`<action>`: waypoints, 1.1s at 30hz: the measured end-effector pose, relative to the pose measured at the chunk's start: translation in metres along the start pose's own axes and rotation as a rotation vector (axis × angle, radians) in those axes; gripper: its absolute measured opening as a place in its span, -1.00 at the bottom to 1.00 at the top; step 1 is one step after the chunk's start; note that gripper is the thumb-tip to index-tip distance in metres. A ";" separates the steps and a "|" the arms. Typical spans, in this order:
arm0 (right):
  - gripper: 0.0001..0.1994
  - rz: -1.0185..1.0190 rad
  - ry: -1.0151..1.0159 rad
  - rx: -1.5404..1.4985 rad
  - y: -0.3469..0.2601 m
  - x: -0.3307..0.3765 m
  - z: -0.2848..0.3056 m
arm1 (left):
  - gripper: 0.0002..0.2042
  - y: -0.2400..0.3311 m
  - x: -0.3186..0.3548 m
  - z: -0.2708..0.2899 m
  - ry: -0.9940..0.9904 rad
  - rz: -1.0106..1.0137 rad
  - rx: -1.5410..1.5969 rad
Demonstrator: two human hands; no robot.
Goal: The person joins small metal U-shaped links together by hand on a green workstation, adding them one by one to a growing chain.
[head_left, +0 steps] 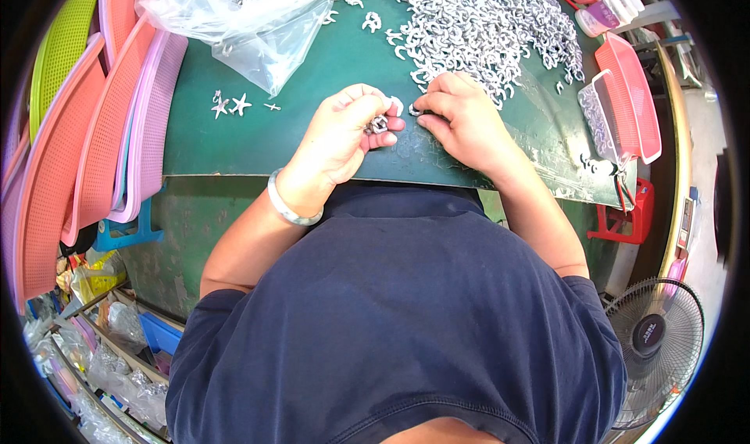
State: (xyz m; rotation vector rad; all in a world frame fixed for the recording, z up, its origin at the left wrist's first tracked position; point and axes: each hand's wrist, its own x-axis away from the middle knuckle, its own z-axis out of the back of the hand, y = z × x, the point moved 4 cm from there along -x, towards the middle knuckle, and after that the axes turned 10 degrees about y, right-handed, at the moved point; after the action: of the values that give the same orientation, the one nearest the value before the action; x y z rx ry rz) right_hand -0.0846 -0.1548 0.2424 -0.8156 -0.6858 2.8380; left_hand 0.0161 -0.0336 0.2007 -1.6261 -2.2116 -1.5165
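Note:
Above the near edge of the green tabletop (258, 151), my two hands are close together. My left hand (344, 123), with a pale bangle at its wrist, is closed around several small silver C-shaped metal pieces (378, 124). To its right, my right hand (461, 116) pinches one small metal piece (415, 110) between thumb and fingers. A large heap of similar curved metal pieces (469, 26) spreads over the far right of the table. Some star-shaped metal pieces (241, 104) lie to the left of my left hand.
A clear plastic bag (242, 30) lies at the far left of the table. Stacked coloured baskets (86, 131) crowd the left edge. On the right are a pink basket (644, 108), a clear tub (598, 116) of small parts, a white bottle (609, 12), a red stool (629, 217) and a fan (656, 342).

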 end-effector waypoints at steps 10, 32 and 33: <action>-0.93 -0.233 0.046 -0.331 0.007 0.003 -0.002 | -0.88 0.005 0.001 0.000 -0.034 0.012 0.012; -0.90 -0.275 0.193 -0.191 0.024 -0.003 0.034 | -0.93 0.182 -0.004 -0.019 0.043 -0.893 -0.245; -0.89 -0.241 0.206 -0.144 0.026 -0.003 0.035 | -0.92 0.207 -0.020 -0.004 0.141 -0.974 -0.282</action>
State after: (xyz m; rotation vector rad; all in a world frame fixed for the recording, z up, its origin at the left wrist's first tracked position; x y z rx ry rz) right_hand -0.1001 -0.1927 0.2589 -0.9580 -0.8978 2.4728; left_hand 0.1760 -0.0521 0.3331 -0.3412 -2.9683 -2.0746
